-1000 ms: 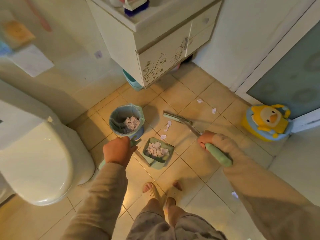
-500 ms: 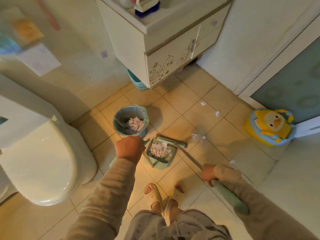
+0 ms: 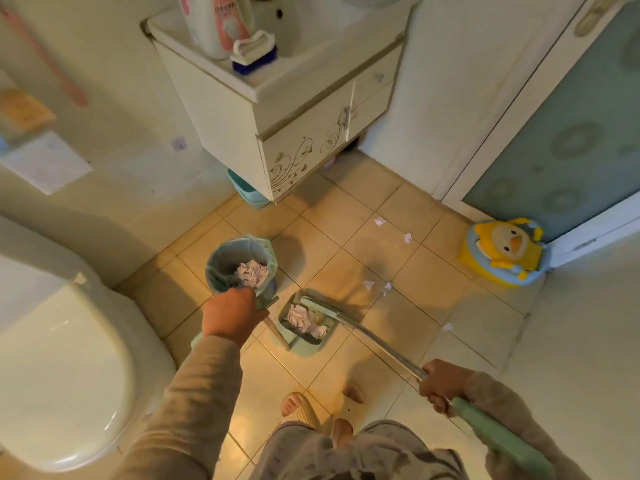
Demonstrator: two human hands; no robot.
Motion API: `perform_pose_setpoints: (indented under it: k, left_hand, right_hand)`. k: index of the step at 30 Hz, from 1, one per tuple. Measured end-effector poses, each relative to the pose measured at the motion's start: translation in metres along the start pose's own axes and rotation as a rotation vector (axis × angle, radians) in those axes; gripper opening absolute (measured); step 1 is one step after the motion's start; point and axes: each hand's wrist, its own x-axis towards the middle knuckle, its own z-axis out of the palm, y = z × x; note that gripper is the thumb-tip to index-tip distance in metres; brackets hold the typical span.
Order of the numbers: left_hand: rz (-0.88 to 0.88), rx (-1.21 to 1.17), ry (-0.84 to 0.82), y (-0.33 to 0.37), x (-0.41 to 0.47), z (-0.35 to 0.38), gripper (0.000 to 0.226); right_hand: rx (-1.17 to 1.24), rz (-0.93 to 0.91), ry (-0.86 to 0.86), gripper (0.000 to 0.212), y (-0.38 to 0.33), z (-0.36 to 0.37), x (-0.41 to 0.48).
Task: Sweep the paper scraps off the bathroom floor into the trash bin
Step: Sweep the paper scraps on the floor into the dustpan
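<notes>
A small round trash bin [image 3: 221, 261] with a blue liner stands on the tiled floor and holds crumpled paper. Just right of it a green dustpan [image 3: 306, 344] rests on the floor with a heap of paper scraps inside. My left hand [image 3: 232, 315] grips the dustpan's handle beside the bin. My right hand [image 3: 441, 384] holds the green-handled broom [image 3: 377, 341], whose head lies across the dustpan's mouth. Loose paper scraps [image 3: 369, 284] lie on the tiles to the right, with more near the door [image 3: 380, 221].
A white toilet [image 3: 62, 368] fills the left. A vanity cabinet [image 3: 294, 133] stands at the back with a teal basin [image 3: 247, 192] beneath it. A yellow duck potty [image 3: 505, 252] sits by the glass door. My slippered feet [image 3: 311, 408] are below the dustpan.
The broom head swept from the open floor leftward to the dustpan's mouth, pushing scraps in. My right hand pulled back toward me. My left hand kept its grip.
</notes>
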Motion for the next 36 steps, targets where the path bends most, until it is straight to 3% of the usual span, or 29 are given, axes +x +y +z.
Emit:
perform_pose_setpoints:
  k: [13, 23, 25, 28, 33, 36]
  left_hand:
    - [0.179, 0.120, 0.032, 0.046, 0.027, -0.011, 0.044]
    - [0.327, 0.081, -0.084, 0.099, 0.090, -0.031, 0.044]
    - [0.384, 0.108, -0.061, 0.102, 0.105, -0.036, 0.042]
    - [0.460, 0.174, -0.024, 0.101, 0.129, -0.047, 0.039]
    - [0.540, 0.204, 0.030, 0.100, 0.158, -0.054, 0.036]
    - [0.578, 0.254, 0.089, 0.099, 0.168, -0.059, 0.037]
  right_hand:
    - [0.266, 0.009, 0.205, 0.021, 0.036, -0.041, -0.004]
    - [0.305, 0.117, 0.364, 0.020, 0.008, -0.068, 0.018]
    - [0.327, 0.137, 0.373, 0.022, -0.005, -0.075, 0.026]
    - [0.449, 0.145, 0.384, 0.007, -0.030, -0.081, 0.045]
    - [0.358, 0.254, 0.366, 0.022, -0.073, -0.058, 0.077]
    - [0.369, 0.279, 0.249, 0.024, -0.077, -0.025, 0.080]
